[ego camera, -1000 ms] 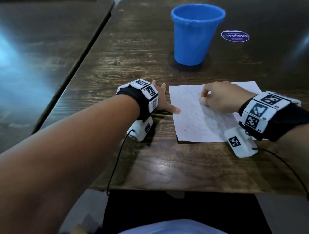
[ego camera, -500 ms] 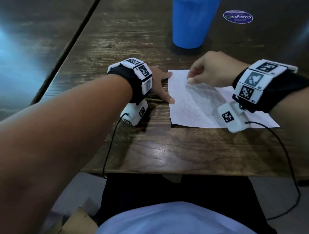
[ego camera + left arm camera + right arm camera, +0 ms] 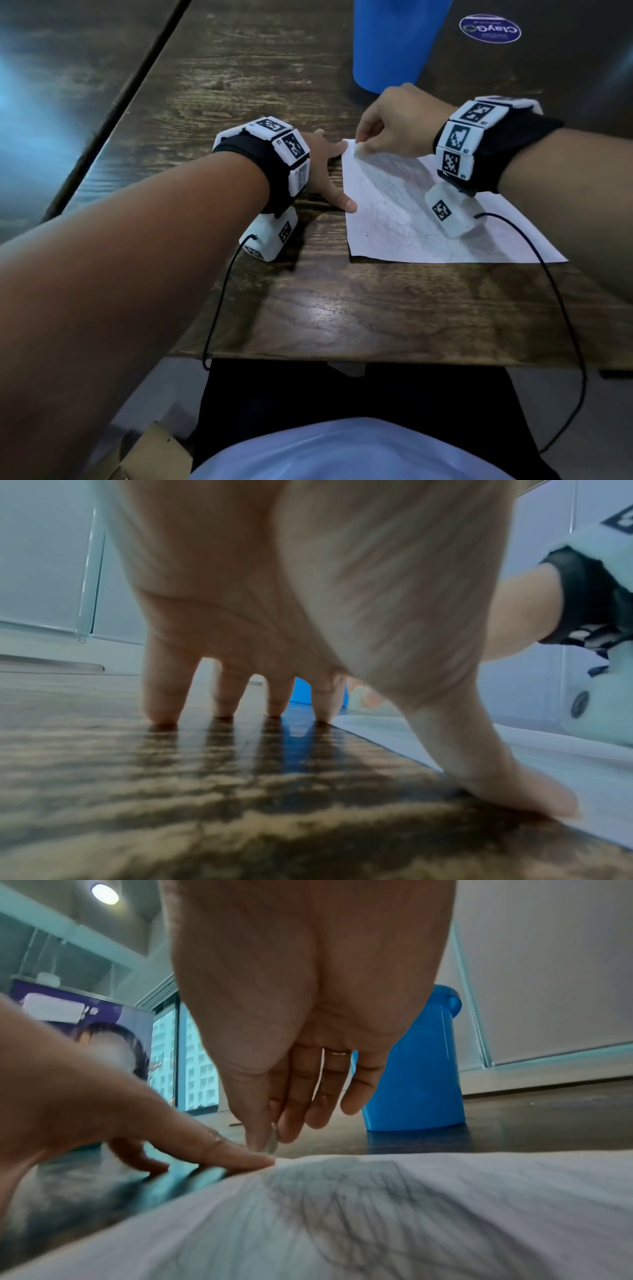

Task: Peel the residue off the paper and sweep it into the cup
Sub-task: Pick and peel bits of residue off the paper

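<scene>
The paper (image 3: 411, 219) is pinned flat on the surface (image 3: 342, 308) by the spread left hand (image 3: 322, 171), so residue (image 3: 272, 1139) can be pinched at its far-left corner by the right hand (image 3: 397, 120), near the cup (image 3: 394, 44).

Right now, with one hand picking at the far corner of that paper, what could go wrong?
The right hand pinches at the paper corner; a hard pull might tear it. The left hand pins only the paper's edge with its thumb, so the sheet could slip. The blue cup stands just behind; a jerk might topple it.
</scene>
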